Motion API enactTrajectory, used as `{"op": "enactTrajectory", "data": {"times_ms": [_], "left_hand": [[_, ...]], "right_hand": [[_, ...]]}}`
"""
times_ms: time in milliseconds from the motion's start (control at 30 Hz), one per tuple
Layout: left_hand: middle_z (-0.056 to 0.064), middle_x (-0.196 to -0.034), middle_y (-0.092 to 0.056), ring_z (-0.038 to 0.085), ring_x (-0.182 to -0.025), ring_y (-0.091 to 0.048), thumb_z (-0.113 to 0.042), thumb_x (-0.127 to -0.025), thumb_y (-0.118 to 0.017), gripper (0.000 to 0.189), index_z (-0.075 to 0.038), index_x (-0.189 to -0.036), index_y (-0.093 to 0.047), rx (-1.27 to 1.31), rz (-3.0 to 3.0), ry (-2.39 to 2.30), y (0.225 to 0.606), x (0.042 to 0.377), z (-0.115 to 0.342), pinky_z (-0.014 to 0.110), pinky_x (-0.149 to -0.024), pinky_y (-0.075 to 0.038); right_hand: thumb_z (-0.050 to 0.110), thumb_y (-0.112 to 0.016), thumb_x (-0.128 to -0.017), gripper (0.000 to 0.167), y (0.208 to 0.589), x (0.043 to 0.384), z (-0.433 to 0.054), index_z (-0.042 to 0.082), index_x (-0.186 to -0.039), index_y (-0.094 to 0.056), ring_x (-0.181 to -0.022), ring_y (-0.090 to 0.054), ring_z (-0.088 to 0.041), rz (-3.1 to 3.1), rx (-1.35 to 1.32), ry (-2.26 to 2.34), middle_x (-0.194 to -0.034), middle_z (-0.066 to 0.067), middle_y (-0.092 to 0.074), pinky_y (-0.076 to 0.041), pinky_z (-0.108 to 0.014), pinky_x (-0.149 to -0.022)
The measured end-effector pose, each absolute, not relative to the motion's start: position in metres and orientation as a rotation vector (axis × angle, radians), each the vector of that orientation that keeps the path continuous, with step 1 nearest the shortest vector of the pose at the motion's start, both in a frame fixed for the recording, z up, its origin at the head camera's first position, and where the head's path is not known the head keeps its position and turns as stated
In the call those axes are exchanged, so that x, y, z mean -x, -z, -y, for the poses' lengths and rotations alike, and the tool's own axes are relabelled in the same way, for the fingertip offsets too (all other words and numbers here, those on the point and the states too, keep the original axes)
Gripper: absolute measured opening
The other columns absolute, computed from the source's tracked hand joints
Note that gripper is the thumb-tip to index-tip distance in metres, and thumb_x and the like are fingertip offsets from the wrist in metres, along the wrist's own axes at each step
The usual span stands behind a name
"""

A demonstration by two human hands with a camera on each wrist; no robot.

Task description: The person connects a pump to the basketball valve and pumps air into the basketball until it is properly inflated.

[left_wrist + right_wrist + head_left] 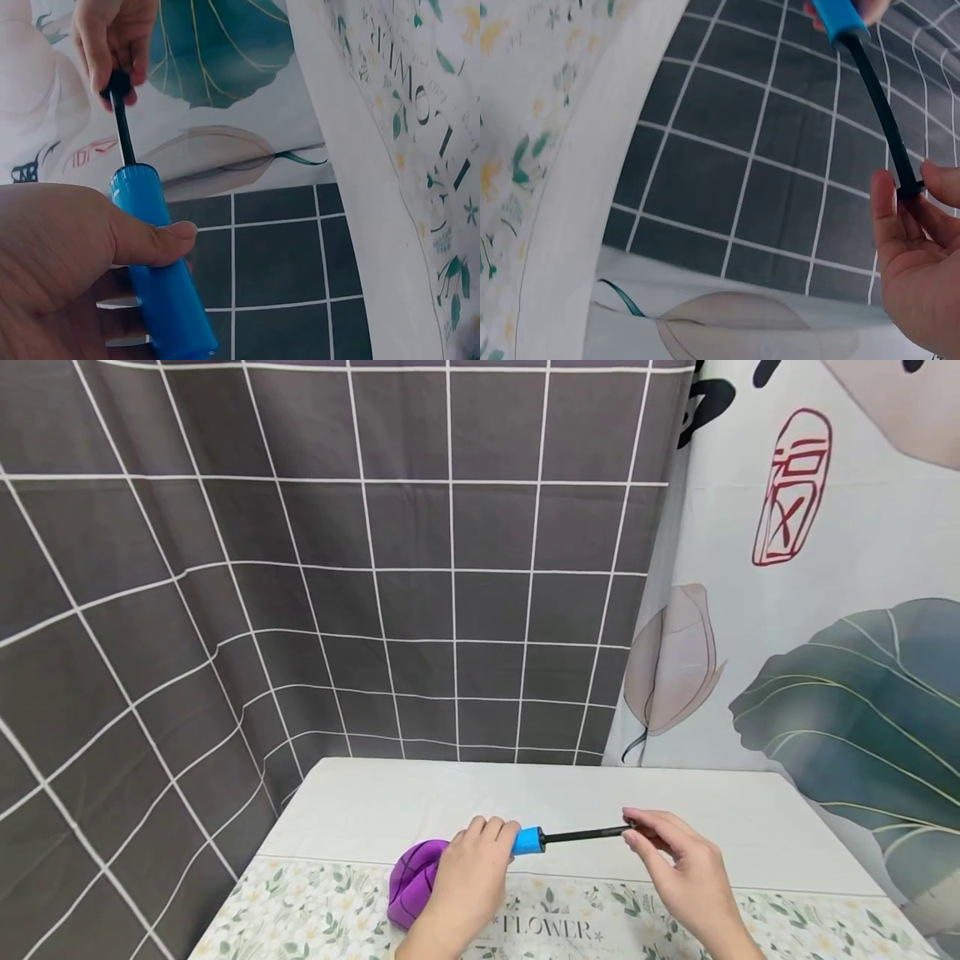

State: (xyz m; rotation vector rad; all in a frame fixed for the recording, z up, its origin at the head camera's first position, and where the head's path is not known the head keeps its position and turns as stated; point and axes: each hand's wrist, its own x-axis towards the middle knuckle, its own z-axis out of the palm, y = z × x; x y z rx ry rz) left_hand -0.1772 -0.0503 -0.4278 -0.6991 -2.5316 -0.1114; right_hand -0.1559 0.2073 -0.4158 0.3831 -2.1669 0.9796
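Note:
A hand pump with a blue barrel [169, 300] and a thin black rod [585, 835] is held roughly level above the table. My left hand [472, 881] grips the barrel, thumb laid along its side in the left wrist view. The rod is drawn well out of the barrel. At its far end my right hand [686, 868] pinches the small black handle [910, 189] between thumb and fingers. A dented purple ball [408, 889] with dark seam lines is just left of my left hand, which partly covers it.
A white table [420, 789] carries a flower-printed cloth [315, 902] along its near part. Behind and to the left hangs a dark grey curtain [487, 602] with white grid lines. On the right hangs a white curtain [720, 527] printed with leaves.

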Motion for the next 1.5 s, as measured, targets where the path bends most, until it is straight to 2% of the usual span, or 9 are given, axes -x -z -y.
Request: {"op": "enactTrajectory", "data": {"times_ms": [167,233,433,500,733,867,1200,1400,1500], "left_hand": [[-0.001,-0.101,-0.068,0.015,-0.089,-0.062,-0.014,-0.078,-0.084,0.042,-0.013,-0.116,-0.064,0.713,2.501,0.089,0.429,0.177,0.052,0.03,-0.076,-0.056],[0.0,-0.101,-0.069,0.015,-0.088,-0.063,-0.014,-0.077,-0.084,0.043,-0.012,-0.116,-0.064,0.724,2.486,0.058,0.429,0.176,0.051,0.03,-0.077,-0.056],[0.001,-0.103,-0.069,0.016,-0.089,-0.063,-0.017,-0.075,-0.086,0.05,-0.009,-0.12,-0.066,0.743,2.488,-0.001,0.428,0.175,0.049,0.031,-0.078,-0.055],[0.002,-0.103,-0.069,0.016,-0.089,-0.063,-0.017,-0.074,-0.087,0.052,-0.009,-0.12,-0.067,0.749,2.477,-0.007,0.429,0.175,0.048,0.031,-0.077,-0.055],[-0.001,-0.098,-0.068,0.014,-0.084,-0.062,-0.023,-0.077,-0.087,0.043,-0.011,-0.114,-0.069,0.776,2.395,-0.024,0.433,0.174,0.047,0.028,-0.072,-0.054],[-0.003,-0.098,-0.067,0.013,-0.085,-0.062,-0.025,-0.08,-0.085,0.039,-0.014,-0.114,-0.068,0.776,2.415,0.024,0.433,0.175,0.049,0.027,-0.073,-0.054],[-0.002,-0.1,-0.067,0.014,-0.087,-0.062,-0.022,-0.081,-0.084,0.042,-0.013,-0.116,-0.064,0.727,2.464,0.093,0.43,0.179,0.056,0.028,-0.075,-0.056],[-0.001,-0.099,-0.068,0.014,-0.085,-0.063,-0.021,-0.08,-0.084,0.04,-0.012,-0.114,-0.065,0.728,2.445,0.081,0.427,0.18,0.057,0.028,-0.074,-0.056],[0.001,-0.099,-0.069,0.015,-0.084,-0.063,-0.02,-0.082,-0.083,0.039,-0.009,-0.115,-0.066,0.744,2.435,0.061,0.427,0.179,0.055,0.029,-0.074,-0.057]], "right_hand": [[-0.009,-0.078,-0.08,0.038,0.418,0.156,-0.206,0.006,-0.115,-0.076,-0.085,-0.062,0.015,2.114,-0.334,-0.979,-0.102,-0.003,-0.075,-0.049,-0.003,-0.075],[-0.009,-0.079,-0.079,0.038,0.422,0.156,-0.199,0.006,-0.115,-0.077,-0.084,-0.063,0.014,2.088,-0.306,-0.95,-0.1,-0.002,-0.076,-0.049,-0.003,-0.074],[-0.007,-0.082,-0.077,0.039,0.435,0.158,-0.168,0.005,-0.114,-0.076,-0.081,-0.071,-0.011,2.065,-0.299,-0.839,-0.096,0.002,-0.075,-0.049,-0.004,-0.078],[-0.006,-0.082,-0.077,0.039,0.439,0.159,-0.158,0.004,-0.114,-0.076,-0.08,-0.071,-0.014,2.077,-0.32,-0.837,-0.095,0.002,-0.075,-0.05,-0.006,-0.077],[-0.005,-0.082,-0.078,0.039,0.448,0.158,-0.137,0.002,-0.115,-0.075,-0.078,-0.068,-0.003,2.108,-0.45,-0.889,-0.095,0.003,-0.073,-0.053,-0.009,-0.069],[-0.008,-0.084,-0.074,0.041,0.445,0.158,-0.144,0.002,-0.113,-0.075,-0.075,-0.068,-0.003,2.078,-0.494,-0.875,-0.096,0.0,-0.074,-0.053,-0.009,-0.069],[-0.013,-0.081,-0.073,0.04,0.427,0.159,-0.184,0.001,-0.111,-0.076,-0.077,-0.074,-0.021,1.991,-0.357,-0.775,-0.101,-0.01,-0.077,-0.049,-0.003,-0.078],[-0.011,-0.081,-0.074,0.042,0.428,0.161,-0.188,0.002,-0.113,-0.076,-0.084,-0.072,-0.008,1.944,-0.277,-0.779,-0.103,-0.011,-0.077,-0.046,-0.001,-0.083],[-0.011,-0.081,-0.074,0.042,0.433,0.161,-0.18,0.002,-0.114,-0.076,-0.084,-0.072,-0.009,1.935,-0.269,-0.795,-0.103,-0.01,-0.077,-0.045,-0.001,-0.086]]}}
